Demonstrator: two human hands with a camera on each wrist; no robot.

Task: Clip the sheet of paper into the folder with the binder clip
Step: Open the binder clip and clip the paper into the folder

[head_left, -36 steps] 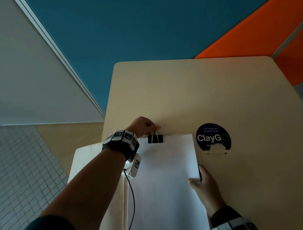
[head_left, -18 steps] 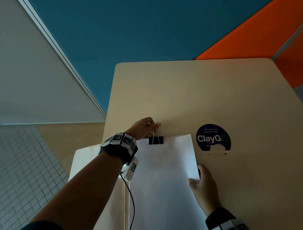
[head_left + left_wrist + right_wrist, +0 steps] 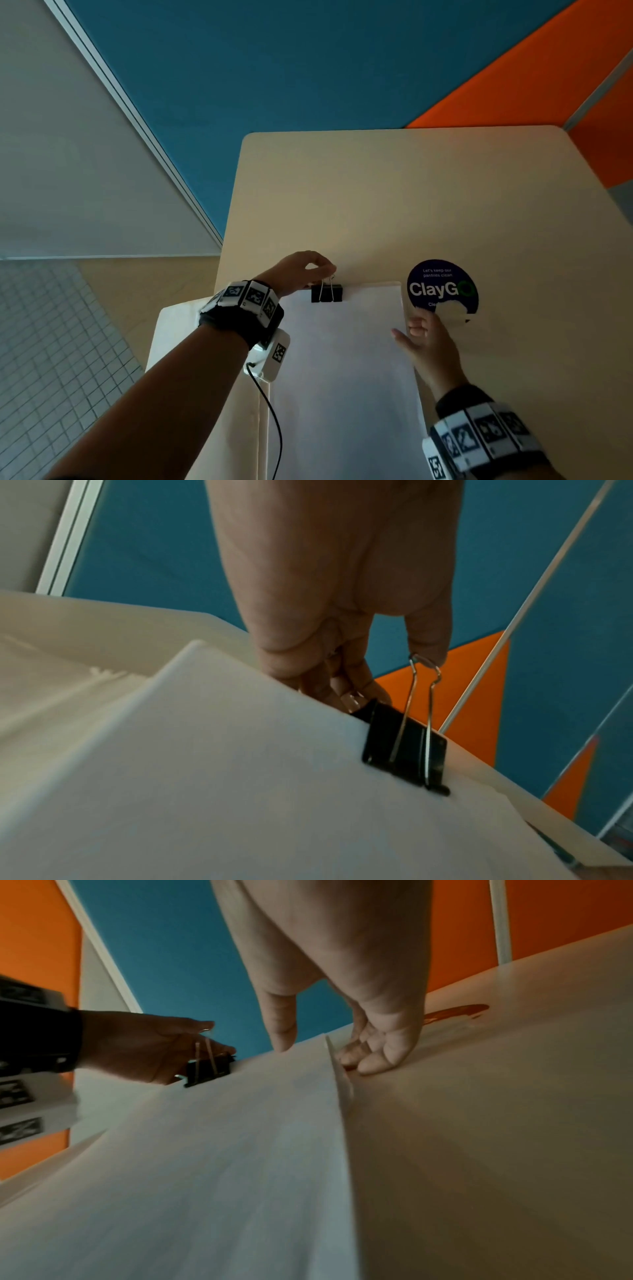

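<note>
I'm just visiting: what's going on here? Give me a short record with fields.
Left hand: pinches the wire handles of the binder clip
Binder clip: black, sits on the top edge of the sheet of paper
Right hand: holds the sheet's right edge, thumb on top
Folder: cream, under the sheet
Table: bears a round ClayGo sticker
</note>
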